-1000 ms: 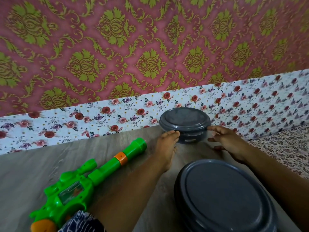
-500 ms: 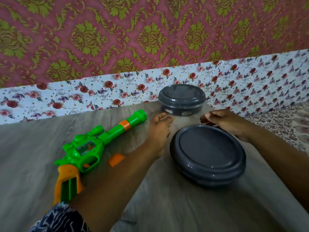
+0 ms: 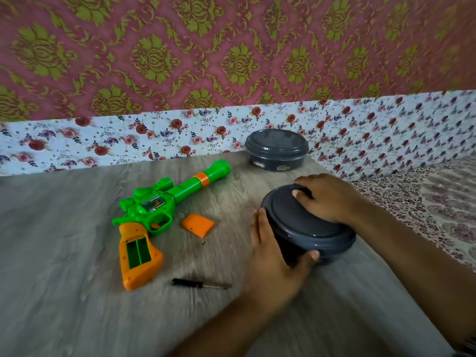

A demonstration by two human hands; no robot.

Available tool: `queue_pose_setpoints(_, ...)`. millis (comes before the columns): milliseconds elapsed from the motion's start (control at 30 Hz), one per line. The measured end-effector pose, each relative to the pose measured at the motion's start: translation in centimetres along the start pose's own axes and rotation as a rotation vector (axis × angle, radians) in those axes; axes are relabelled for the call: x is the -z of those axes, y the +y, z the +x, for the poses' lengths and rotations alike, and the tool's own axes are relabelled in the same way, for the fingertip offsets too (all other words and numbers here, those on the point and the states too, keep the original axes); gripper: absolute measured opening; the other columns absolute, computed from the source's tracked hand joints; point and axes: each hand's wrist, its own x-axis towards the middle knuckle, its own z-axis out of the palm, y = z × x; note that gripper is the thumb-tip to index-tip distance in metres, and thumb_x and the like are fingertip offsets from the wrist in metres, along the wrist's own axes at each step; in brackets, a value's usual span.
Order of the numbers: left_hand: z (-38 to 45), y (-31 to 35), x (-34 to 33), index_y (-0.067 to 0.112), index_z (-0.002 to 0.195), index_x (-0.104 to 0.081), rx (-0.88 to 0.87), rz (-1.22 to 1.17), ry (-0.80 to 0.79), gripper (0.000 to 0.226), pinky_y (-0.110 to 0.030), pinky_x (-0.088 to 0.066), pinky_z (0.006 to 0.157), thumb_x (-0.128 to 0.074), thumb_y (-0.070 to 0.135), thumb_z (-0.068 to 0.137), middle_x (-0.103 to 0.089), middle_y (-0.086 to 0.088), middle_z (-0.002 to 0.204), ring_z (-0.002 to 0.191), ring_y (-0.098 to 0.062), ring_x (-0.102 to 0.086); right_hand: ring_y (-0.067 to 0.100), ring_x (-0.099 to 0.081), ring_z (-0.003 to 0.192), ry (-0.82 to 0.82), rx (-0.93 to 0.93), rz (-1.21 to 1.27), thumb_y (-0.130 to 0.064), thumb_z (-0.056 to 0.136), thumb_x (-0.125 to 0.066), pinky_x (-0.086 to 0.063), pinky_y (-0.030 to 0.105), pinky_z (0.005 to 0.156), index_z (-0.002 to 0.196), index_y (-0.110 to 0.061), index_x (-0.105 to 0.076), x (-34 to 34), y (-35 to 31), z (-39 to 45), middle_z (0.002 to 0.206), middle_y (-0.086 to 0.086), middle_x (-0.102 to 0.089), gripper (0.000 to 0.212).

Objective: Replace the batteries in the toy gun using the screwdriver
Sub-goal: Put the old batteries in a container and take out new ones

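One toy gun, one orange battery cover, one screwdriver, two grey lidded containers, two hands.

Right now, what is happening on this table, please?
A person holds the nearer dark grey round container with both hands: the left hand grips its side, the right hand lies over its lid. The toy gun lies with its battery compartment open, the orange cover and screwdriver beside it. A second container stands by the wall.
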Motion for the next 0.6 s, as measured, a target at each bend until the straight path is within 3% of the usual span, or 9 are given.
queue_pose_setpoints(67, -0.1, 0.1, 0.3, 0.021, 0.15, 0.003, 0.005, -0.063, 0.039, 0.129, -0.03, -0.023, 0.117, -0.046, 0.089, 0.052, -0.005, 0.006, 0.156, 0.145, -0.009, -0.011, 0.025, -0.05, 0.115, -0.021, 0.086, 0.015, -0.041, 0.093, -0.039, -0.042, 0.038, 0.092, 0.126, -0.024, -0.049, 0.0, -0.6, -0.2, 0.126, 0.006, -0.058, 0.039)
queue_pose_setpoints(167, -0.4, 0.6, 0.7, 0.023, 0.149, 0.004, -0.007, -0.083, 0.022, 0.135, -0.015, -0.015, 0.111, -0.053, 0.084, 0.044, 0.0, 0.008, 0.155, 0.144, -0.007, -0.004, 0.022, -0.046, 0.121, -0.056, 0.198, -0.063, -0.043, 0.094, -0.036, -0.04, 0.037, 0.097, 0.132, -0.024, -0.044, 0.4, -1.4, -0.4, 0.131, 0.004, -0.054, 0.043)
queue_pose_setpoints(267, -0.6, 0.9, 1.0, 0.022, 0.149, 0.005, 0.031, -0.05, 0.02, 0.14, -0.004, -0.007, 0.102, -0.058, 0.081, 0.038, 0.004, 0.005, 0.155, 0.143, -0.006, -0.003, 0.022, -0.046, 0.119, -0.036, 0.208, -0.211, -0.052, 0.092, -0.029, -0.043, 0.037, 0.093, 0.13, -0.023, -0.043, 1.0, -2.2, -0.4, 0.13, 0.003, -0.052, 0.05)
queue_pose_setpoints(333, -0.6, 0.9, 1.0, 0.021, 0.149, 0.005, 0.035, -0.054, 0.02, 0.14, -0.007, -0.008, 0.104, -0.073, 0.071, 0.044, 0.004, 0.004, 0.156, 0.144, -0.008, -0.003, 0.027, -0.052, 0.112, -0.006, 0.076, -0.31, -0.061, 0.09, -0.022, -0.045, 0.038, 0.085, 0.122, -0.017, -0.048, 1.1, -2.2, -0.4, 0.123, 0.009, -0.055, 0.06)
queue_pose_setpoints(433, -0.7, 0.9, 1.1, 0.019, 0.149, 0.007, 0.032, -0.038, 0.036, 0.131, -0.016, -0.012, 0.111, -0.082, 0.052, 0.058, 0.004, 0.003, 0.156, 0.145, -0.013, -0.003, 0.032, -0.058, 0.101, -0.011, -0.288, -0.307, -0.064, 0.089, -0.021, -0.044, 0.036, 0.077, 0.108, -0.008, -0.058, 0.8, -2.2, -0.5, 0.111, 0.015, -0.062, 0.07)
queue_pose_setpoints(600, -0.7, 1.1, 1.4, 0.014, 0.149, 0.01, 0.042, 0.005, 0.021, 0.13, -0.027, -0.008, 0.118, -0.078, 0.055, 0.062, 0.006, 0.001, 0.159, 0.147, -0.014, 0.005, 0.035, -0.058, 0.103, -0.005, -0.577, -0.276, -0.058, 0.091, -0.023, -0.04, 0.034, 0.069, 0.112, -0.005, -0.058, -0.1, -3.2, 0.0, 0.115, 0.018, -0.06, 0.067)
